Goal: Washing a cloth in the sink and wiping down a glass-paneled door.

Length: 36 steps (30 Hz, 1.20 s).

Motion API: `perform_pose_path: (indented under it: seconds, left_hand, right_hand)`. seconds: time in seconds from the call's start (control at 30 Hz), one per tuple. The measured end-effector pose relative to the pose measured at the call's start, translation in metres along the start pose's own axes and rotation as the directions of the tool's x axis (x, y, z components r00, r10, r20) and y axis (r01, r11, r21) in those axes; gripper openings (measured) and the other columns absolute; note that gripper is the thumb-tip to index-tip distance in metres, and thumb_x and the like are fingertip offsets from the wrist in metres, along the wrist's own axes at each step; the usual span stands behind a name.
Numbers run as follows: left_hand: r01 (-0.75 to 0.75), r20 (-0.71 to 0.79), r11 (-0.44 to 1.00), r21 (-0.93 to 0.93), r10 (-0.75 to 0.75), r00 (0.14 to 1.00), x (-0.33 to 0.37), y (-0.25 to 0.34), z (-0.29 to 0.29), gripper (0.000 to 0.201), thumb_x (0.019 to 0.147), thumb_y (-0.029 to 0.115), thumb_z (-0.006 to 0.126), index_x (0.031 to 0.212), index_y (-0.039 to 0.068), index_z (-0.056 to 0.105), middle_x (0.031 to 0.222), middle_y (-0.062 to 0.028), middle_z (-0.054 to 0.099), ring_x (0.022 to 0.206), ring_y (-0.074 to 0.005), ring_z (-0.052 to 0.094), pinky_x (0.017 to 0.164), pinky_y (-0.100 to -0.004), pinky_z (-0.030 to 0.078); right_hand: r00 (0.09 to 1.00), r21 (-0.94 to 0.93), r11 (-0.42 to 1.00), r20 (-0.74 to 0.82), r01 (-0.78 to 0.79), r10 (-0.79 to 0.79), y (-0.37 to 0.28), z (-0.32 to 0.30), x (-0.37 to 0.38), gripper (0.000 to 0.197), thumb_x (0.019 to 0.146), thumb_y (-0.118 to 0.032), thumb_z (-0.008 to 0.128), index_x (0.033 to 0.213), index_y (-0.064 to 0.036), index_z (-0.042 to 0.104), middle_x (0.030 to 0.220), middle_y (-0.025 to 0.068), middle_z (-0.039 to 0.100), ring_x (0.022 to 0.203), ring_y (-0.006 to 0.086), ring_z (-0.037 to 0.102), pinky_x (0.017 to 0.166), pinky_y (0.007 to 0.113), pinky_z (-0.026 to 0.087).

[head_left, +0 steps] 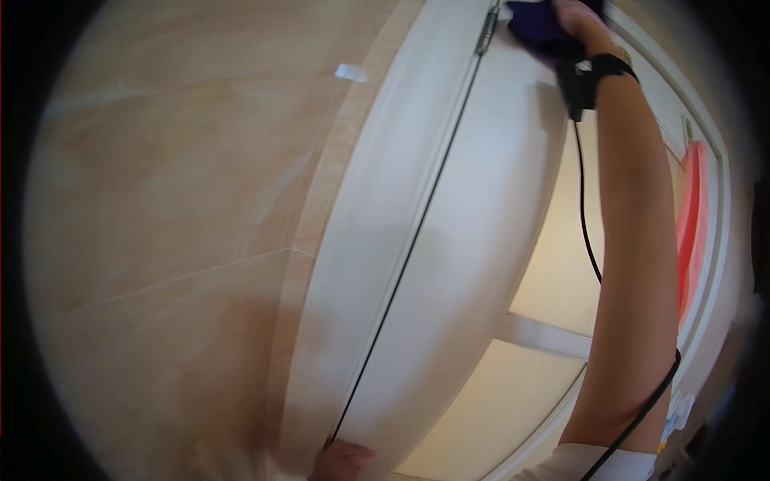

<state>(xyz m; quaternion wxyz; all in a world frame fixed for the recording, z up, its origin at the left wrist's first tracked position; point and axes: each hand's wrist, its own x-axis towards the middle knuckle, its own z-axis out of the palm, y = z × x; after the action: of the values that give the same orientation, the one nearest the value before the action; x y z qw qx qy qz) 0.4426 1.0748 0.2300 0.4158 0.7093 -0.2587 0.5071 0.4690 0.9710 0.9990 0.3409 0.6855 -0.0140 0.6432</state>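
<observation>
While the dark blue cloth [539,28] sits pressed against the top of the white door [473,264], just beside the metal hinge [486,30], the right hand [579,18] covers it with fingers clenched on the fabric. A black wrist strap [609,64] circles that arm, and a thin black cable [589,240] hangs down along the forearm. At the lower edge the left hand [343,462] touches the door's edge by the white frame [377,200], its fingers too hidden to tell their state, with beige wall tiles [176,200] to the left.
</observation>
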Motion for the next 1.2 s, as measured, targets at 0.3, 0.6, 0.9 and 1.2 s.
perform_pose_path:
  seconds: [0.3,0.6,0.9,1.2]
  left_hand:
    - [0.083,0.208,0.985,-0.151,-0.050,0.977,-0.002,-0.006,-0.007,0.017,0.076,0.008,0.050,0.089,0.008,0.062,0.091,-0.0061,0.062,0.086,-0.0266,0.055,0.077,-0.0391,0.043]
    - [-0.066,0.199,0.998,-0.008,0.066,0.978,-0.017,0.008,-0.012,0.013,0.076,0.010,0.052,0.081,0.014,0.063,0.089,-0.0017,0.064,0.083,-0.0221,0.058,0.077,-0.0363,0.045]
    - [-0.040,0.198,0.999,0.013,0.037,0.980,-0.043,0.013,0.008,0.013,0.074,0.009,0.052,0.083,0.012,0.062,0.092,-0.0040,0.062,0.087,-0.0260,0.055,0.079,-0.0386,0.044]
    - [0.006,0.265,0.997,-0.073,0.013,0.964,-0.041,0.043,0.014,0.013,0.071,0.004,0.054,0.077,0.011,0.063,0.086,-0.0051,0.062,0.088,-0.0264,0.056,0.081,-0.0387,0.045]
  right_hand:
    - [0.993,-0.053,0.992,0.021,0.117,-0.116,0.033,0.013,-0.062,0.032,0.082,-0.027,0.050,0.111,-0.0139,0.055,0.116,0.0139,0.054,0.111,0.0283,0.050,0.095,0.034,0.039]
    - [0.903,0.782,0.509,-0.428,0.359,0.020,-0.047,0.038,-0.291,0.033,0.070,-0.013,0.055,0.099,0.0019,0.058,0.112,0.0264,0.052,0.108,0.0371,0.048,0.094,0.039,0.038]
    - [0.943,0.559,0.771,0.062,-0.305,0.328,0.013,0.040,-0.210,0.057,0.067,-0.036,0.054,0.110,0.0006,0.058,0.114,0.0241,0.055,0.110,0.0337,0.051,0.095,0.036,0.039]
    - [0.990,-0.047,0.993,0.087,-0.109,0.113,0.059,0.041,-0.216,0.029,0.083,-0.012,0.046,0.109,-0.0166,0.057,0.115,0.0213,0.051,0.106,0.0350,0.052,0.088,0.037,0.044]
